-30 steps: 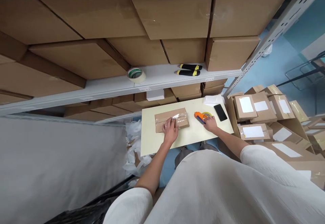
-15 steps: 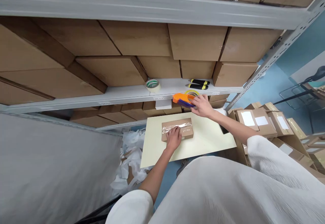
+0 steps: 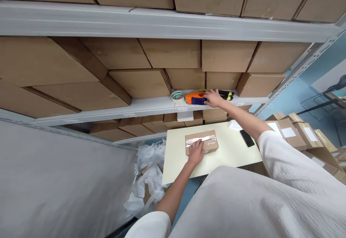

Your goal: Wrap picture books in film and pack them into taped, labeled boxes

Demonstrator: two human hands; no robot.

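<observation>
My right hand (image 3: 213, 98) grips an orange and dark-blue tape dispenser (image 3: 195, 98) at the shelf's front edge; a yellow roll shows partly behind it. Just left of the dispenser lies a roll of masking tape (image 3: 177, 96). Black and yellow utility knives (image 3: 226, 94) lie to the right, partly behind my hand. On the pale yellow tabletop (image 3: 229, 149) below, my left hand (image 3: 196, 152) rests with fingers spread on a small cardboard box (image 3: 211, 142), whose top has a shiny strip of clear tape.
Cardboard boxes (image 3: 186, 53) fill the grey metal shelves (image 3: 154, 104). A black phone (image 3: 247, 138) lies on the table's right side. White wrapping material (image 3: 151, 180) is heaped left of the table. Labelled parcels (image 3: 289, 133) are piled at the right.
My right hand has carried the tape dispenser from above the table up and back onto the shelf, between the tape roll and the knives. My left hand stays on the box. The view has shifted.
</observation>
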